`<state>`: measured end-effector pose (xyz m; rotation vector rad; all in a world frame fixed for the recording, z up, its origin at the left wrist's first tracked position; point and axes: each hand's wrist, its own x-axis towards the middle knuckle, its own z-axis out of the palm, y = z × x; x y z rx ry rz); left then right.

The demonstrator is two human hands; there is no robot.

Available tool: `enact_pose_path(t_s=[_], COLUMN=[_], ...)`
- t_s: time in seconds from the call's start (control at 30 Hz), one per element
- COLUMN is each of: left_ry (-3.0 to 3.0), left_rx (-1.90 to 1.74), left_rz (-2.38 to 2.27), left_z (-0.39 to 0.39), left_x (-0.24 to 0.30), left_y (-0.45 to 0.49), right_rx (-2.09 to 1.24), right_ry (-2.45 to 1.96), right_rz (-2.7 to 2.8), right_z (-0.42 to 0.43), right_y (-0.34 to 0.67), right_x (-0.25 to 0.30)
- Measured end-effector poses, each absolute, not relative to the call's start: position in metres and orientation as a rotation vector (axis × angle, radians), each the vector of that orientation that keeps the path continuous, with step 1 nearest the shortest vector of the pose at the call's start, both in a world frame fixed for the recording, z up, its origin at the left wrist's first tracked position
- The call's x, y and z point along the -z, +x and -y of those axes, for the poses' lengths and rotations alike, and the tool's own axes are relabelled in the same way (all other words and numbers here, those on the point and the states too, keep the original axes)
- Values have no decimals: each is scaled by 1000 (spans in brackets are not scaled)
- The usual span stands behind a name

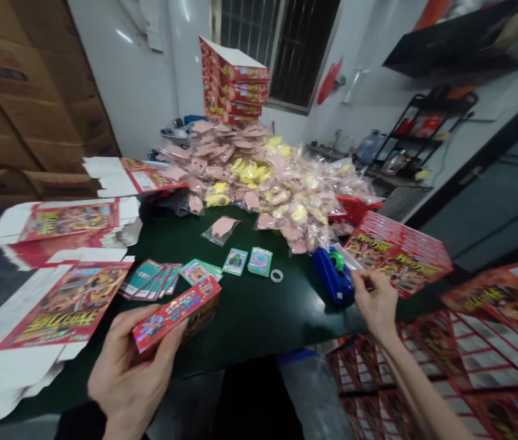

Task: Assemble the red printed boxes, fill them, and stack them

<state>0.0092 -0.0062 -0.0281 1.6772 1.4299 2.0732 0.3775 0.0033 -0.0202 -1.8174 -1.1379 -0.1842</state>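
Note:
My left hand (134, 360) is closed around a small red printed box (178, 311), its narrow side turned up and tilted over the table's front part. At the right, my right hand (378, 299) pinches its fingertips together beside a blue tape dispenser (334, 281) that carries a green-cored tape roll (337, 261). A pale strip of tape (349, 258) runs from the dispenser to these fingers. Beyond the box lie fanned cards (151, 280), a single card (235, 261), a stack of cards (260, 261) and a white ring (276, 275).
Flat unfolded cartons (70, 299) cover the left side of the dark green table (249, 318). A large heap of bagged pink and yellow pieces (259, 177) fills the back, with stacked red boxes (240, 91) behind. More red boxes (399, 250) stand right; open cartons (492, 342) sit lower right.

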Motion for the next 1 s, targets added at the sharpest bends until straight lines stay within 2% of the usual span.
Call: enact_pose_path(t_s=[0.1,0.27,0.6,0.77,1.0], left_ry=[1700,1727,1583,1583,1581], left_rx=[-2082,-2076,-2008,-1953,-2000], left_rz=[-1401,-1342,-1453,-1499,-1465], left_z=[4,6,0,4,8], left_x=[30,31,40,34,26], left_y=[7,7,3,5,10], right_rx=[-44,-534,-855,-895,-693], right_ry=[-1948,-2025,-2116,-1990,-1638], right_rz=[1168,1207,727,475,396], right_z=[-8,-18,-16,-21,2], right_y=[426,441,438,430,419], right_x=[14,5,4,16,43])
